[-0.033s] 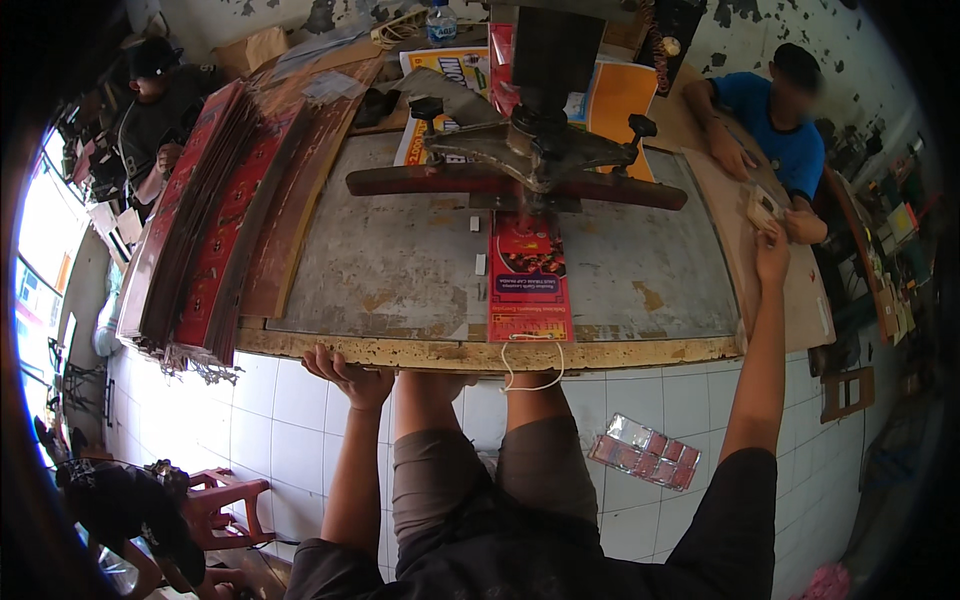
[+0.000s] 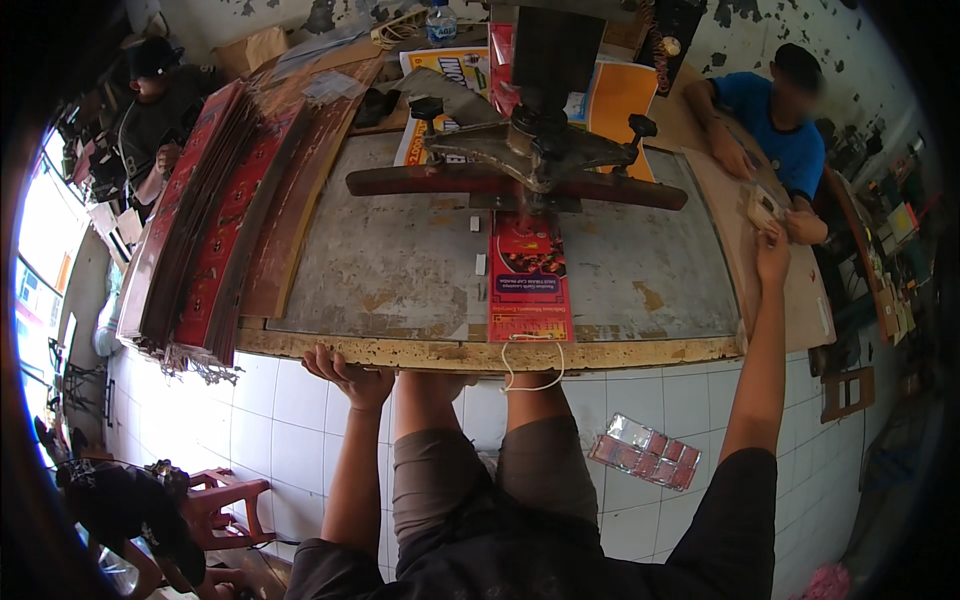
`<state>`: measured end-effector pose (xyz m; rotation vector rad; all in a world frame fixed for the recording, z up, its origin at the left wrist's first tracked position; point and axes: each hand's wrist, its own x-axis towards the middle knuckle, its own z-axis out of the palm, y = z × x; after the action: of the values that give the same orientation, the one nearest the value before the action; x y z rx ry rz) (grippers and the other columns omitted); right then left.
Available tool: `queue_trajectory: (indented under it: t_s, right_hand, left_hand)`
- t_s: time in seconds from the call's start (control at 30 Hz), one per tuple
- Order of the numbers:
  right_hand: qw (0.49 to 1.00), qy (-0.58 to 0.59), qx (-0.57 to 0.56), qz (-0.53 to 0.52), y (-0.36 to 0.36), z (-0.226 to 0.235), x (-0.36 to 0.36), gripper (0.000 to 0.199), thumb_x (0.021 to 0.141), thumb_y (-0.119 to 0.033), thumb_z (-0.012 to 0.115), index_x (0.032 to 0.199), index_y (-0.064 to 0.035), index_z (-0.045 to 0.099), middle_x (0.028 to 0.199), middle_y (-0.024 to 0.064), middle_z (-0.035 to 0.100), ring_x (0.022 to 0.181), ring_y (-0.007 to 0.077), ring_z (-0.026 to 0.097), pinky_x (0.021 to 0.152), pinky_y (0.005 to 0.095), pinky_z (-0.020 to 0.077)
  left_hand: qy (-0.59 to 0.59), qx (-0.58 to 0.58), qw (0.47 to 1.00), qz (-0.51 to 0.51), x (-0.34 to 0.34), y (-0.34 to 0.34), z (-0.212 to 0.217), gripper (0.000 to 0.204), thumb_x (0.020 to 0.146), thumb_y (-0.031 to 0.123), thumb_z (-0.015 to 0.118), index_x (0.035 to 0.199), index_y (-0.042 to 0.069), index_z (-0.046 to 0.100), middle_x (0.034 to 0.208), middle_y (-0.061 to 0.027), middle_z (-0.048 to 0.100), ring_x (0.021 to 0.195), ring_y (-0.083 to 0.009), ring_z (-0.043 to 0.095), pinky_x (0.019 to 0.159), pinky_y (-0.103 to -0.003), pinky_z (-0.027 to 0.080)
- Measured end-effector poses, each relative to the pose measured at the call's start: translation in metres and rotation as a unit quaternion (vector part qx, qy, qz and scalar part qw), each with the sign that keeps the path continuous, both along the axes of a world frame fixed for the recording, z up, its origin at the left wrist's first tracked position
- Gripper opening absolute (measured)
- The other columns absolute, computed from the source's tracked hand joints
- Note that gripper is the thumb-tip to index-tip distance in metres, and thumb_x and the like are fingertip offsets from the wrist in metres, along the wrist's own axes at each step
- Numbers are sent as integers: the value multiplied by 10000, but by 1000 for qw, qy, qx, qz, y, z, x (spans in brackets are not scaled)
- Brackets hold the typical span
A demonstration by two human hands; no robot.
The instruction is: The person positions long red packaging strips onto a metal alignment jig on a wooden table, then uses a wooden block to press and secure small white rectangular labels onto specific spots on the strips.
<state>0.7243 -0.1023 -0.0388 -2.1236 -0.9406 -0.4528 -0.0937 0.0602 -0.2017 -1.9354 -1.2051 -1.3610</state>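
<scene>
My left hand (image 2: 347, 380) is at the wooden front edge (image 2: 420, 353) of the table, its fingers curled against it. My right arm reaches far right, and my right hand (image 2: 772, 255) pinches the near end of a small pale tan, block-like thing (image 2: 764, 207). A co-worker's hand (image 2: 802, 224) is at that same thing; its exact kind is too small to tell. In front of me a long red printed card (image 2: 530, 270) lies on the grey metal plate (image 2: 390, 260), under the crossbar of a hand press (image 2: 535, 160). A white cord loop (image 2: 561, 370) hangs from its near end.
Stacks of red printed cards with cords (image 2: 215, 250) line the table's left side. A person in blue (image 2: 775, 125) sits at the right; another (image 2: 155, 110) is far left. A red stool (image 2: 225, 510) and a silvery sheet (image 2: 645, 452) are on the tiled floor.
</scene>
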Motion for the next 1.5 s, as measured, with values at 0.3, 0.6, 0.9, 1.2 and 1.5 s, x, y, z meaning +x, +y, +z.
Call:
queue_trajectory:
  t_s: [0.3, 0.6, 0.9, 1.2, 1.5]
  right_hand:
    - [1000, 2, -12, -12, -5, 2, 7, 358, 1082, -173, 707, 1431, -104, 663, 1259, 139, 787, 1197, 282, 750, 1040, 411, 572]
    - [999, 34, -20, -30, 1, 8, -8, 368, 1100, -195, 682, 1454, -104, 649, 1342, 146, 751, 1300, 305, 697, 1122, 438, 527]
    - [1000, 19, -6, -8, -3, 1, 7, 367, 1098, -160, 681, 1454, -77, 644, 1342, 157, 745, 1287, 304, 706, 1099, 420, 555]
    - [1000, 9, -6, -20, -8, -1, 17, 365, 1089, -187, 689, 1442, -103, 657, 1311, 147, 762, 1260, 304, 720, 1085, 424, 553]
    - [998, 18, -33, -54, -2, 5, -10, 388, 1079, -199, 701, 1450, -96, 645, 1277, 155, 771, 1232, 321, 725, 1101, 446, 528]
  left_hand:
    - [2, 13, 1000, 0, 3, 3, -2, 939, 1006, 499, 623, 1693, 95, 127, 1684, -268, 257, 1616, -556, 162, 1287, -793, 96]
    - [1, 9, 1000, 0, 1, 0, -1, 938, 995, 455, 648, 1693, 99, 130, 1701, -265, 248, 1624, -545, 157, 1285, -793, 105]
    - [-15, 21, 1000, -10, 0, 5, -13, 1019, 945, 516, 745, 1690, 103, 184, 1699, -278, 284, 1636, -544, 179, 1281, -792, 118]
    - [-28, 16, 999, -10, 1, 7, -15, 991, 921, 477, 763, 1670, 123, 218, 1677, -274, 307, 1623, -544, 202, 1277, -790, 131]
    - [-23, 22, 999, -12, -2, 5, -15, 1025, 917, 512, 774, 1682, 136, 205, 1687, -261, 298, 1621, -542, 200, 1268, -798, 141]
